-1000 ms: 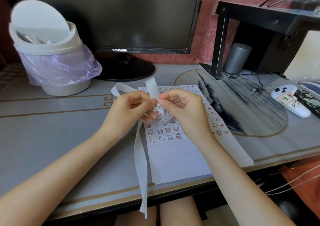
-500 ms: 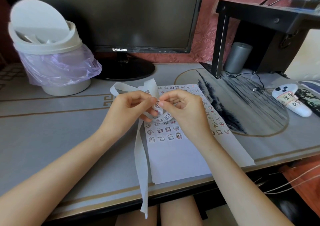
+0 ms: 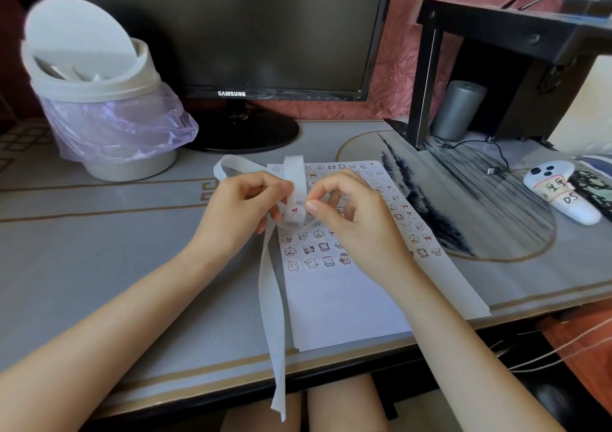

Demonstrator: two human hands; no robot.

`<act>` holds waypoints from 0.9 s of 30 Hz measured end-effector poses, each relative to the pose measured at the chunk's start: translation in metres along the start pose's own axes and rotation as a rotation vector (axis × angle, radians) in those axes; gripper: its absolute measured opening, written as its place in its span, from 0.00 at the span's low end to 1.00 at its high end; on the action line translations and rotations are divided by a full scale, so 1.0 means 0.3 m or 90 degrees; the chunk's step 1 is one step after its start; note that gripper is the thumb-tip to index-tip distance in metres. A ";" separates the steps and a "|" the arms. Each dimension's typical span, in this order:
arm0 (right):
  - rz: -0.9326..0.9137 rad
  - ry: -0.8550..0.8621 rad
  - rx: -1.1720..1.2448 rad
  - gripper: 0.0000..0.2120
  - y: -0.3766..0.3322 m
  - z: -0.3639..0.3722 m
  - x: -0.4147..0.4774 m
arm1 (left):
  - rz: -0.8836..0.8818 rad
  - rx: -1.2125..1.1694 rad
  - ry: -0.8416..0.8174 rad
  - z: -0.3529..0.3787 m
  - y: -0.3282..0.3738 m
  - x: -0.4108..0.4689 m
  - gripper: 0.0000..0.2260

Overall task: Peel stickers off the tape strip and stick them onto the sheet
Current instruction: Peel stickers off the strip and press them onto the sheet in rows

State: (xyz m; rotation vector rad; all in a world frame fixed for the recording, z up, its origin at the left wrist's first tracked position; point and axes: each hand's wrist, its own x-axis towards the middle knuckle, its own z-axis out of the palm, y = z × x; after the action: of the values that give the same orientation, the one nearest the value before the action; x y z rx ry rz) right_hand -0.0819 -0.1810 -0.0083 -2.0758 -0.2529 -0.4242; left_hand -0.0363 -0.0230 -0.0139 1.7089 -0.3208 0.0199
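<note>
A long white tape strip [image 3: 276, 299] loops above the desk and hangs down past the front edge. My left hand [image 3: 245, 209] grips the strip where it bends, just above the white sheet [image 3: 341, 302]. On that bend sits a small sticker [image 3: 295, 213] with a red mark. My right hand [image 3: 347, 219] pinches at the strip's edge by this sticker with thumb and forefinger. Several rows of small cartoon stickers cover the sheet's upper half; its lower half is blank.
A white swing-lid bin [image 3: 99, 107] with a purple bag stands at the back left. A black monitor [image 3: 265, 34] is behind the sheet. A black stand [image 3: 496, 67], a grey cylinder [image 3: 458, 110] and a white controller [image 3: 559, 193] are on the right.
Both hands have kept their place over the sheet. The strip's upper loop has shifted slightly, and my right fingertips have closed in on the sticker at the bend.
</note>
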 end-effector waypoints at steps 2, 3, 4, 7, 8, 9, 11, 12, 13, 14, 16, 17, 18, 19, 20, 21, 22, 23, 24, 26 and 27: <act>0.044 -0.022 0.063 0.03 -0.022 -0.016 -0.010 | 0.002 0.011 0.007 -0.003 -0.003 0.003 0.10; 0.068 -0.042 0.082 0.03 -0.033 -0.026 -0.016 | 0.003 0.015 0.008 -0.003 -0.004 0.004 0.10; 0.096 -0.074 0.096 0.02 -0.041 -0.036 -0.024 | 0.004 0.017 0.007 -0.002 -0.006 0.004 0.10; 0.189 -0.183 0.136 0.02 -0.049 -0.046 -0.063 | 0.001 0.021 0.003 0.001 -0.009 0.004 0.11; 0.212 -0.202 0.134 0.02 -0.045 -0.042 -0.075 | -0.001 0.024 0.002 0.002 -0.010 0.003 0.11; 0.232 -0.210 0.122 0.01 -0.040 -0.037 -0.084 | -0.001 0.025 0.000 0.003 -0.010 0.003 0.11; 0.255 -0.212 0.102 0.02 -0.027 -0.026 -0.092 | -0.002 0.022 -0.004 0.002 -0.011 0.003 0.11; 0.262 -0.215 0.098 0.02 -0.023 -0.021 -0.094 | -0.001 0.023 -0.005 0.001 -0.013 0.004 0.11; 0.266 -0.218 0.094 0.01 -0.021 -0.017 -0.095 | 0.000 0.025 -0.006 0.001 -0.014 0.005 0.11; 0.266 -0.221 0.089 0.01 -0.018 -0.013 -0.096 | 0.000 0.027 -0.006 -0.001 -0.016 0.006 0.11; 0.264 -0.221 0.080 0.02 -0.016 -0.006 -0.101 | 0.000 0.027 -0.009 -0.002 -0.019 0.007 0.11; 0.262 -0.219 0.078 0.03 -0.015 -0.001 -0.104 | 0.000 0.025 -0.011 -0.002 -0.021 0.008 0.11; 0.261 -0.217 0.075 0.03 -0.012 0.002 -0.105 | 0.000 0.023 -0.012 -0.002 -0.021 0.008 0.11; 0.260 -0.216 0.071 0.03 -0.010 0.005 -0.107 | 0.000 0.023 -0.012 -0.002 -0.021 0.008 0.10; 0.259 -0.214 0.068 0.03 -0.009 0.008 -0.108 | -0.001 0.023 -0.013 -0.002 -0.022 0.008 0.10; 0.259 -0.212 0.066 0.03 -0.008 0.009 -0.108 | -0.001 0.023 -0.014 -0.003 -0.023 0.008 0.11; 0.259 -0.209 0.062 0.03 -0.007 0.010 -0.109 | 0.000 0.023 -0.016 -0.002 -0.023 0.009 0.11; 0.258 -0.207 0.059 0.02 -0.007 0.011 -0.110 | 0.001 0.023 -0.017 -0.002 -0.023 0.009 0.11; 0.258 -0.205 0.055 0.02 -0.007 0.011 -0.110 | 0.001 0.024 -0.017 -0.002 -0.022 0.008 0.11; 0.256 -0.202 0.049 0.02 -0.005 0.013 -0.112 | 0.001 0.025 -0.016 -0.001 -0.022 0.008 0.11; 0.254 -0.200 0.046 0.02 -0.003 0.015 -0.114 | 0.002 0.026 -0.015 -0.001 -0.022 0.009 0.11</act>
State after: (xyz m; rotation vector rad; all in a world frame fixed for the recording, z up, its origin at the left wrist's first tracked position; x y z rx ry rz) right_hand -0.1127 -0.1769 -0.0234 -2.0526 -0.0322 0.1510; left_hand -0.0323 -0.0224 -0.0197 1.7504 -0.3427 0.0084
